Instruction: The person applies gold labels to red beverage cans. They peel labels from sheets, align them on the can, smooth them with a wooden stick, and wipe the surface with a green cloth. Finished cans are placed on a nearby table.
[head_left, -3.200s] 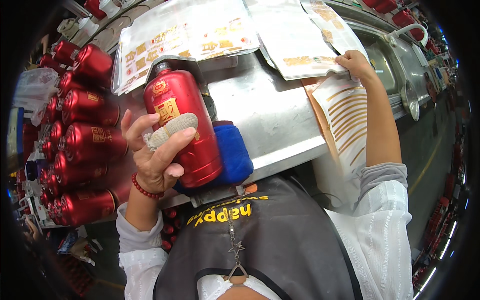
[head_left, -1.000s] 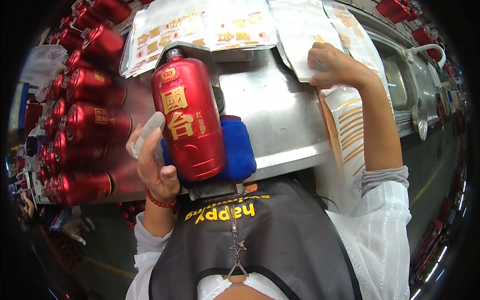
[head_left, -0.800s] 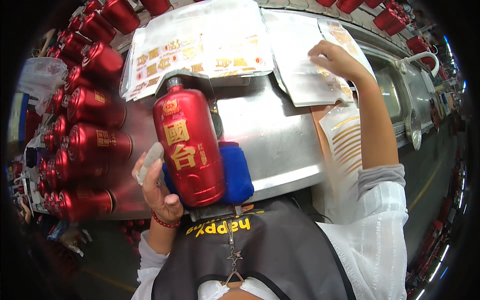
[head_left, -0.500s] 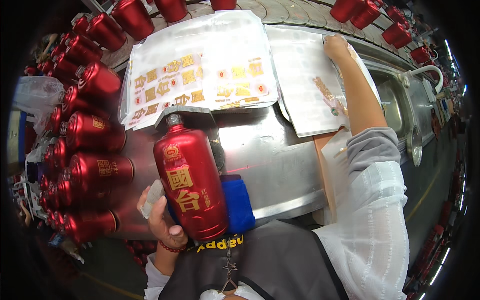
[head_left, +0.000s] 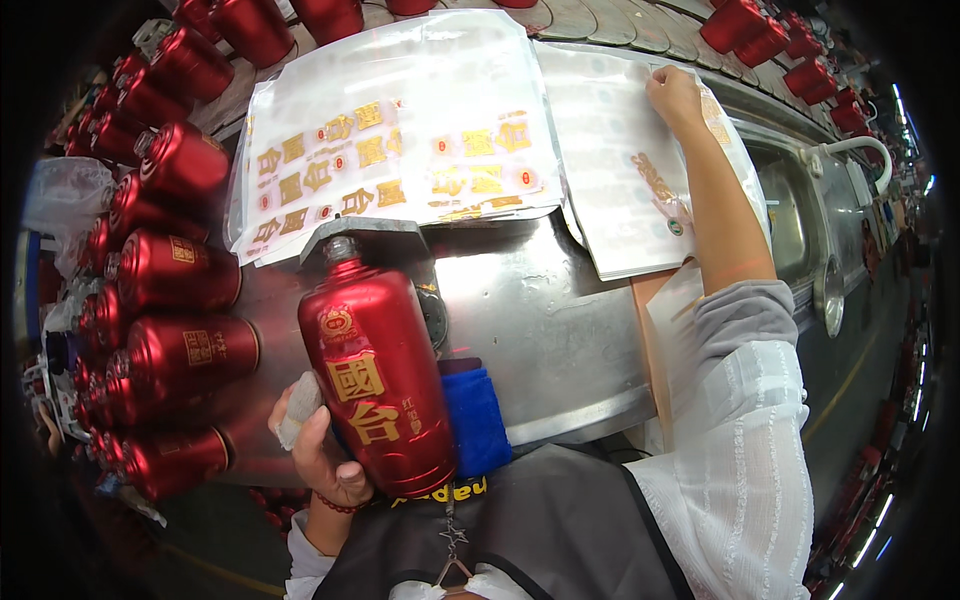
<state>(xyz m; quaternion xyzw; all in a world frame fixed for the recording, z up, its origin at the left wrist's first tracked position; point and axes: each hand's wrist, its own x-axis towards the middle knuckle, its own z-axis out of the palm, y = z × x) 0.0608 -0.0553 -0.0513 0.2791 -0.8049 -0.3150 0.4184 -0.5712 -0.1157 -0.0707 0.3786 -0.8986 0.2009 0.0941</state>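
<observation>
A glossy red bottle (head_left: pixel 372 380) with gold lettering leans on a grey metal rest (head_left: pixel 365 232), its neck pointing away from me. My left hand (head_left: pixel 322 450) is curled against the bottle's lower left side, a pale wrap around one finger. At the far right, my right hand (head_left: pixel 676 97) pinches the upper edge of a white sticker sheet (head_left: pixel 610 150) on a stack. Gold stickers (head_left: pixel 655 185) remain on that sheet, partly beside my forearm. Another pile of translucent sheets (head_left: pixel 400 75) with gold and red stickers lies to the left.
Several red bottles (head_left: pixel 180 262) crowd the left side, and more stand along the conveyor (head_left: pixel 590 25) at the back. A blue cloth (head_left: pixel 476 420) sits right of the bottle on the metal worktop (head_left: pixel 530 320). A sink (head_left: pixel 790 200) with a white tap (head_left: pixel 865 140) is at the right.
The bottle has rolled slightly, with its lettering shifted, and sits a little lower and left in view. My right hand stays at the sheet's upper edge.
</observation>
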